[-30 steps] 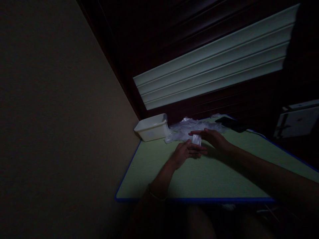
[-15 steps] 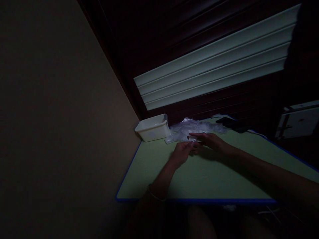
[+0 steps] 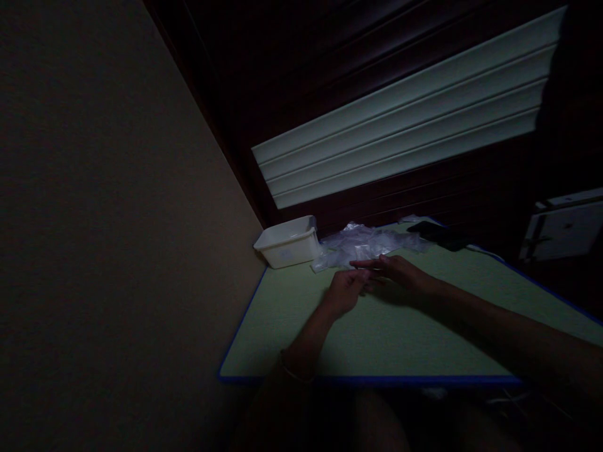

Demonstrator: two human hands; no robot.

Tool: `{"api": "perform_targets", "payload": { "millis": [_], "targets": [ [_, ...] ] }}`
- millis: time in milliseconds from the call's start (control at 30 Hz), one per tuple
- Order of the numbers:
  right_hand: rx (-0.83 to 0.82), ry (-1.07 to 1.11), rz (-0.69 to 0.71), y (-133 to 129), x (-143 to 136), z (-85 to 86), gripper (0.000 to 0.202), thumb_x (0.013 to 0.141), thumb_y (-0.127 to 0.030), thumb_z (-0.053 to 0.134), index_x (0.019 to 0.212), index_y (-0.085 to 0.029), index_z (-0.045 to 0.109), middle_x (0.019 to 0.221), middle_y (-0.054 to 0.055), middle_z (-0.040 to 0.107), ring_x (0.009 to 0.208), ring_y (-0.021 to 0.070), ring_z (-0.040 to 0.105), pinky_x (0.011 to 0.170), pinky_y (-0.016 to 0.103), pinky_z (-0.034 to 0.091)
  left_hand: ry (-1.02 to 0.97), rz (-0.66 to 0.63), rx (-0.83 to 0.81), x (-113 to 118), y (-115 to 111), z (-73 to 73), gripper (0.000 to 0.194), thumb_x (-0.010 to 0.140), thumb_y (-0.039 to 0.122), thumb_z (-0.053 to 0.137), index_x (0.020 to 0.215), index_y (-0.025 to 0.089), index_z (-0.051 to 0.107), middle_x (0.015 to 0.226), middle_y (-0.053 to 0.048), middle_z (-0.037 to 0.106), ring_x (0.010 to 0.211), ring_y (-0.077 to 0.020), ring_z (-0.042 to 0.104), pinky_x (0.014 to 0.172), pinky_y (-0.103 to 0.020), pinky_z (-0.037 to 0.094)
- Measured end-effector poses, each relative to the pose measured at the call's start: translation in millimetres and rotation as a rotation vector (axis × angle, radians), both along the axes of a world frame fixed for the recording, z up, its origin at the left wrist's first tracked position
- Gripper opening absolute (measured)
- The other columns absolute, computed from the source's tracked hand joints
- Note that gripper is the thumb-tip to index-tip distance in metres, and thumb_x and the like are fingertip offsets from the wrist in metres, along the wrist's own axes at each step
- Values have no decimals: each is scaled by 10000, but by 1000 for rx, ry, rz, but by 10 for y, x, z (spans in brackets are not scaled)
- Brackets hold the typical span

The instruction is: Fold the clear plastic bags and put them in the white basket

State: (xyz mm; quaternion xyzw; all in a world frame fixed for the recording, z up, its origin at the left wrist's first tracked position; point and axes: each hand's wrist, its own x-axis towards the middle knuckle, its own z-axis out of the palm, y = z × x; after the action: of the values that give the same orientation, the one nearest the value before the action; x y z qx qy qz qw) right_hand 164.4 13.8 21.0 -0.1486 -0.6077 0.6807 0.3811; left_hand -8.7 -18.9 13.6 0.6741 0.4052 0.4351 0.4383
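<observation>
We see crumpled clear plastic bags [image 3: 365,240], thin, glossy and creased, heaped loosely along the far edge of the pale green surface [image 3: 301,339], whose rim is bound in smooth blue edging [image 3: 377,380]. At the far left corner stands a white tub [image 3: 289,251], rectangular, thick-lipped and seemingly plastic, the heap lying just beside it. A flat dark object [image 3: 440,236] lies toward the far right corner.

Our left hand [image 3: 343,292] comes from the near edge, wrist up and fingers curled, a thin band [image 3: 294,375] around the forearm. Our right hand [image 3: 400,271] reaches in from the right edge, palm down, fingers stretched nearly straight over the left fingertips. The two meet or overlap just in front of the heap; we cannot tell whether either grip pinches anything. A faint mark on the tub's side is unreadable.
</observation>
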Motion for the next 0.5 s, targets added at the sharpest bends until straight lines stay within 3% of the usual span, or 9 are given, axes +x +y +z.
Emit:
{"api": "perform_targets", "payload": {
  "millis": [300,500],
  "targets": [
    [144,-132,-109,17,88,92,618,897,-635,398,1223,-186,670,847,106,744,947,315,658,905,497,463,50,-49,4,17,-44,-15,610,871,627,451,1136,131,689,935,-141,734,754,-191,640,745,-327,469],
    [153,-89,-152,5,81,125,569,869,-655,433,1131,-242,725,1105,107,714,1076,344,601,979,508,417,94,-63,36,10,-57,-13,568,897,588,438,1163,147,678,964,-132,734,785,-189,644,782,-335,474]
  ]
}}
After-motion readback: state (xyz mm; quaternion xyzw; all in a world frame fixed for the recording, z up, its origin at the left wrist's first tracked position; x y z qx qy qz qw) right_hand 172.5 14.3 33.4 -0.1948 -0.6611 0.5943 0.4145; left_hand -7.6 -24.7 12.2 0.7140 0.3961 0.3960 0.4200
